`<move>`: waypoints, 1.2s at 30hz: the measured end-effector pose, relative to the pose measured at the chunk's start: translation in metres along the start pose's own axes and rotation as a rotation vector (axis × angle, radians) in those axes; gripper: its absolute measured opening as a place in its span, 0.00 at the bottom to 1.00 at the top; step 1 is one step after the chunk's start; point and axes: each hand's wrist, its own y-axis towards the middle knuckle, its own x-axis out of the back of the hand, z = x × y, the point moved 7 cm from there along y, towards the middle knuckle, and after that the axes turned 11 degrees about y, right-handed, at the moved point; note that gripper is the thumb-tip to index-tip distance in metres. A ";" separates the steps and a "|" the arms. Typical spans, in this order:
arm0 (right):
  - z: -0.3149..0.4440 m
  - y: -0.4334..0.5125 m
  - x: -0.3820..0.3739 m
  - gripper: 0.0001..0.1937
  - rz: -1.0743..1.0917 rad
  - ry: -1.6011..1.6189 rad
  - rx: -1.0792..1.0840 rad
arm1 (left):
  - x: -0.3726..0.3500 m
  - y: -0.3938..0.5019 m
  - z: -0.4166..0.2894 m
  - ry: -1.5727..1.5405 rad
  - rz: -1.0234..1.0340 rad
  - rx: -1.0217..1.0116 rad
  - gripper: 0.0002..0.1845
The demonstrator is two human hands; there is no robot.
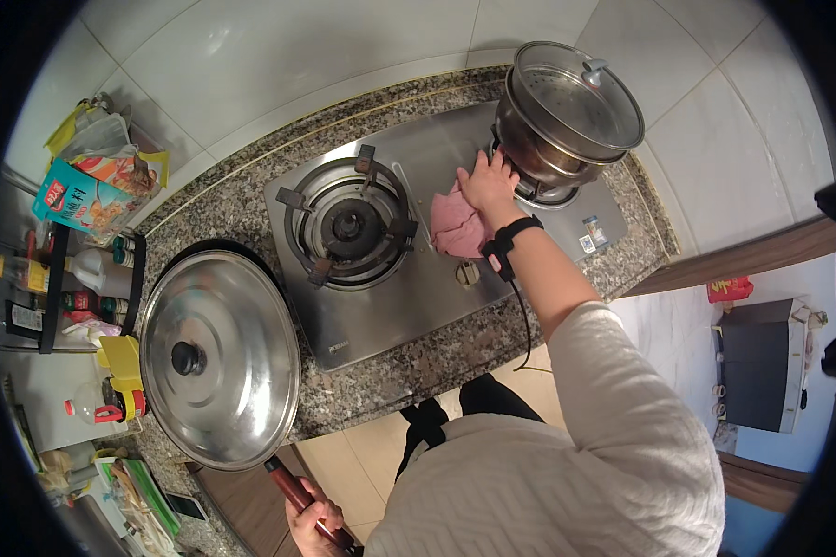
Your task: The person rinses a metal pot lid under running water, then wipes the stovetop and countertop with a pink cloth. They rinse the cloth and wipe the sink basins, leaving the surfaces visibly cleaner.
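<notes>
My left hand (313,516) is closed around the reddish-brown handle (294,487) of a wok. A domed steel lid (233,348) with a black knob covers the wok, which sits on the counter left of the stove. Beside the right burner, my right hand (489,182) lies palm down on a crumpled pink cloth (458,224) on the steel gas stovetop (376,313). Its fingertips reach close to the base of a steel steamer pot (543,150). The pot has a glass lid (571,97) and stands on the right burner. My palm hides part of the cloth.
The left burner (349,224) has a raised pan support and no pan. A control knob (467,273) sits below the cloth. Food packets (87,195) and bottles crowd a rack at left; a phone (186,506) lies lower left. A tiled wall (320,63) backs the granite counter (390,383).
</notes>
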 end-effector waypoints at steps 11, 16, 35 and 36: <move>0.034 -0.033 0.029 0.27 -0.217 0.311 0.593 | 0.025 0.020 0.036 -0.125 0.181 -0.030 0.19; 0.022 -0.079 0.048 0.15 0.173 1.714 0.110 | 0.059 0.034 0.066 -0.167 0.282 -0.052 0.19; -0.127 -0.328 0.166 0.12 0.375 2.430 -0.073 | 0.061 0.021 0.033 0.038 0.664 -0.118 0.24; -0.138 -0.344 0.174 0.11 0.380 2.492 -0.046 | 0.058 0.016 0.035 0.050 0.673 -0.097 0.25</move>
